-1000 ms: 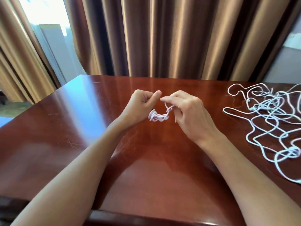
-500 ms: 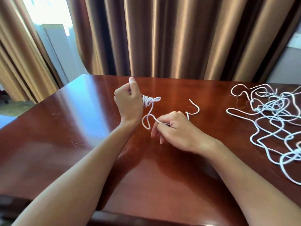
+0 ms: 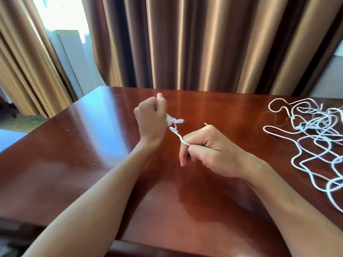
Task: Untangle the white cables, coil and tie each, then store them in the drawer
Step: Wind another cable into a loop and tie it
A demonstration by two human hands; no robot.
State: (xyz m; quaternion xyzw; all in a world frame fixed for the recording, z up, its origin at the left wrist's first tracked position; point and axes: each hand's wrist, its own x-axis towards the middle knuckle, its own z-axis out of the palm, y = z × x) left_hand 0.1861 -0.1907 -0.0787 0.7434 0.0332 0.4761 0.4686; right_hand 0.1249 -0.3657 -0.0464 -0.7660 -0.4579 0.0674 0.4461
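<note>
Spanning most of the view, the counter (image 3: 104,164) was a glossy red-brown wood, hard and reflective, with fine scratches out beyond the left hand. Brown satin curtains (image 3: 185,43) hung in smooth vertical folds behind it.

Well off to the right of the right hand lay the tangle (image 3: 315,138), a loose sprawl of thin, round, limp white cable looping over itself on the counter, not yet sorted.

The left hand (image 3: 151,119) was raised above the counter, fist upright, fingers curled tight round the coil (image 3: 171,121), a small bundle of white cable whose wraps stuck out on the side facing the right hand. The right hand (image 3: 206,147) sat lower and nearer the body, fingers folded down and pinching the tail (image 3: 178,135), the short free run of the same cable. That tail ran slantwise from the coil down to the right hand, with a small loop just below the coil; its cut end (image 3: 205,124) poked up past the knuckles.

The tie seemed to turn on that line: the coil lay up and to the left of the right hand, so a pull along the tail's own axis, away from the left fist, would probably cinch the loop. The cable looked slick and springy, so it might slip loose.
</note>
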